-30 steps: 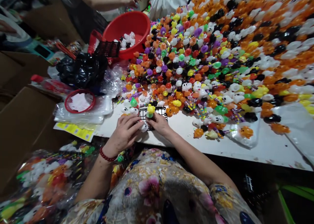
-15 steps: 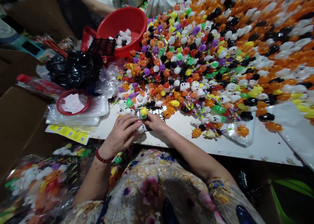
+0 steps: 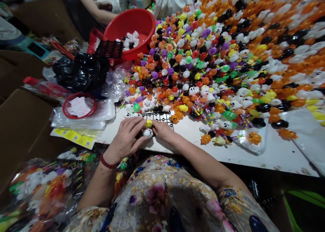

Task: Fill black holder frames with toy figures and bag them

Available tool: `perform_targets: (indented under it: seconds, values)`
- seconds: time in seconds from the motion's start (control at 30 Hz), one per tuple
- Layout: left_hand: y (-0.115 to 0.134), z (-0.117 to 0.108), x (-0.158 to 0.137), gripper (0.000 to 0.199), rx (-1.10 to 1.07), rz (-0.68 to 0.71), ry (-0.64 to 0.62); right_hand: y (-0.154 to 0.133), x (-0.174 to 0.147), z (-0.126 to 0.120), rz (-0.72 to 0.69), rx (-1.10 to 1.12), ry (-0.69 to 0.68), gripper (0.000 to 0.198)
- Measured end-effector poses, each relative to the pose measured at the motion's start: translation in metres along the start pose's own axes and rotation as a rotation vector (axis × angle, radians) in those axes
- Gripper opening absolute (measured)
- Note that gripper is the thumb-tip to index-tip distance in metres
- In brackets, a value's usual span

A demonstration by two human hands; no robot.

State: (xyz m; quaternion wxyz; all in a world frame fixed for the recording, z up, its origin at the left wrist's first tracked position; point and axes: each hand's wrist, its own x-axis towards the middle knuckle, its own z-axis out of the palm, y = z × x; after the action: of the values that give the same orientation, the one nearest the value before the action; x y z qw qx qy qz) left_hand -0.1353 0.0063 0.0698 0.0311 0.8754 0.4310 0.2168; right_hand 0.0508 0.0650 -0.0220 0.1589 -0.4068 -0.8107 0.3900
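A black plastic grid lies on the white table in front of me, partly under both hands. My left hand curves over its left part, fingers bent around a small yellow plastic figure and a white figure. From the other side my right hand rests on the grid, its fingertips closed against the yellow figure. What lies beneath my left palm is hidden. A green-topped white figure sits just beyond my left hand.
A large heap of colourful figures covers the table ahead and right. A red basin stands at the back left, with another person's arm behind it. Clear bags and a red basket with papers lie left.
The yellow figure has gone lower between my hands, and more of the white figure shows. My left fingers have shifted slightly. The whole view has moved a little.
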Motion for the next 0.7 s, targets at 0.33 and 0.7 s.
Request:
perform_targets:
  seconds: [0.33, 0.7]
  values:
    - [0.002, 0.012, 0.013, 0.04, 0.158, -0.019, -0.089, 0.003, 0.001, 0.009, -0.115, 0.03, 0.079, 0.017]
    - [-0.005, 0.026, 0.016, 0.038, 0.161, 0.064, -0.064, -0.002, -0.001, 0.008, -0.128, -0.103, 0.112, 0.011]
